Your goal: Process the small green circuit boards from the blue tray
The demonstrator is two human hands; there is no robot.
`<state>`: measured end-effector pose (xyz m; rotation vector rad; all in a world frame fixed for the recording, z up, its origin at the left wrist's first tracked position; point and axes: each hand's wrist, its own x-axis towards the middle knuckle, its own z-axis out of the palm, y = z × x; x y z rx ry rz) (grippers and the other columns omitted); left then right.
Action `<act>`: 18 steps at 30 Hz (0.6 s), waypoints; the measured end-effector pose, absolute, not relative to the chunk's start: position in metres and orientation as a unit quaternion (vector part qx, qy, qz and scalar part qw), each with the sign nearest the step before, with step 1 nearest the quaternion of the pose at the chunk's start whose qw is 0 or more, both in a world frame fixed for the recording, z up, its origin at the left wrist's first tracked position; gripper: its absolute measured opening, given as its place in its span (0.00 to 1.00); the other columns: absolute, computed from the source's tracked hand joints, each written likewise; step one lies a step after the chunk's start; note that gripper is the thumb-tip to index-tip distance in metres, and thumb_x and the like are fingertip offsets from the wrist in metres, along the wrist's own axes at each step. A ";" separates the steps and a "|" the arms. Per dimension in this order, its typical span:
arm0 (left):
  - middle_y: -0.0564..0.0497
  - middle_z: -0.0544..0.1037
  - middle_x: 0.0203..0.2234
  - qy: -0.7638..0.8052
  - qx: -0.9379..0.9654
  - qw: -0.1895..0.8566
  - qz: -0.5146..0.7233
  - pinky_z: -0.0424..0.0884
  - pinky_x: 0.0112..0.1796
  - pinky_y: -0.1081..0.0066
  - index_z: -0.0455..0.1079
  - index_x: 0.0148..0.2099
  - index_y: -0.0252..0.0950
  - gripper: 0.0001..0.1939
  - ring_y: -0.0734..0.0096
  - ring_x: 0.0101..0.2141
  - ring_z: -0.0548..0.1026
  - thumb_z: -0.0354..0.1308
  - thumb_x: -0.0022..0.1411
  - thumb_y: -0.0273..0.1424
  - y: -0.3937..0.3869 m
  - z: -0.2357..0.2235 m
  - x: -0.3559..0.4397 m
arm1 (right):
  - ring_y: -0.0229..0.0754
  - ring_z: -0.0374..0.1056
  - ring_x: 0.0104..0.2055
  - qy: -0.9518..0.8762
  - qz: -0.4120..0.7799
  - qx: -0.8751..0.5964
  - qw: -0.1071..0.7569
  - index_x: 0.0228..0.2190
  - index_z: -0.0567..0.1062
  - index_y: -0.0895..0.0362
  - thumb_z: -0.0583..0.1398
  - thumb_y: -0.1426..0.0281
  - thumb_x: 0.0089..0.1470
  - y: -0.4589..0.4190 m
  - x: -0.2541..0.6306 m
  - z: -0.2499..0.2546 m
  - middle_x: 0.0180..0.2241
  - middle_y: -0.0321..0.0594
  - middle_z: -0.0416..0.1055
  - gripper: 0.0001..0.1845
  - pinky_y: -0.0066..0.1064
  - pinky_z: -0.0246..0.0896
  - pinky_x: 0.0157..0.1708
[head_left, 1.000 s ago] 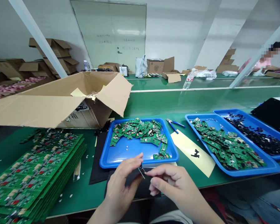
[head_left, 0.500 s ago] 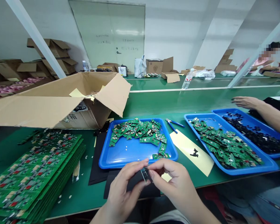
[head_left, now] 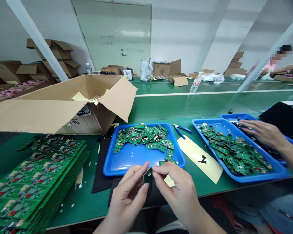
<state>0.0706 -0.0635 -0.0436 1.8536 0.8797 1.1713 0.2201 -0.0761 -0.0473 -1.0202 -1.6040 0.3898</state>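
Between my two hands a small green circuit board (head_left: 147,175) is held up on edge. My left hand (head_left: 129,191) grips it with thumb and fingertips from the left. My right hand (head_left: 178,185) pinches its upper right edge with thumb and index finger; any small part inside that pinch is hidden. Just beyond my hands lies a blue tray (head_left: 122,164) with a heap of small green boards (head_left: 146,136) toward its far side. Black sheets (head_left: 101,172) lie under and beside the tray's near left corner.
Stacked green board panels (head_left: 39,182) and an open cardboard box (head_left: 95,117) stand left. Blue-handled cutters (head_left: 182,130) and yellow paper (head_left: 197,156) with a black piece (head_left: 203,159) lie right. Another person's hand (head_left: 263,131) reaches over a tray of black parts, beside a second board tray (head_left: 249,178).
The board in my hands has been raised and turned, so more of its face shows. At right the other person's hand has moved down over the black parts.
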 end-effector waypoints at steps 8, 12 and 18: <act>0.56 0.78 0.41 0.431 0.654 0.365 0.504 0.69 0.44 0.86 0.73 0.46 0.49 0.15 0.79 0.43 0.75 0.54 0.60 0.26 -0.064 -0.046 0.078 | 0.36 0.63 0.28 -0.692 0.100 -0.449 0.556 0.33 0.70 0.60 0.54 0.80 0.57 -0.078 0.213 -0.051 0.26 0.38 0.68 0.06 0.28 0.58 0.27; 0.54 0.76 0.44 0.438 0.629 0.399 0.504 0.70 0.45 0.83 0.71 0.48 0.49 0.14 0.76 0.45 0.73 0.54 0.61 0.30 -0.065 -0.048 0.082 | 0.35 0.65 0.28 -0.655 0.180 -0.448 0.582 0.31 0.70 0.58 0.55 0.78 0.55 -0.083 0.205 -0.052 0.26 0.36 0.68 0.05 0.26 0.60 0.29; 0.55 0.70 0.50 0.390 0.566 0.518 0.509 0.66 0.49 0.82 0.68 0.52 0.52 0.16 0.76 0.49 0.69 0.55 0.61 0.32 -0.069 -0.057 0.078 | 0.31 0.63 0.23 -0.438 0.564 -0.396 0.577 0.27 0.70 0.59 0.60 0.66 0.54 -0.087 0.203 -0.055 0.23 0.34 0.67 0.09 0.20 0.60 0.24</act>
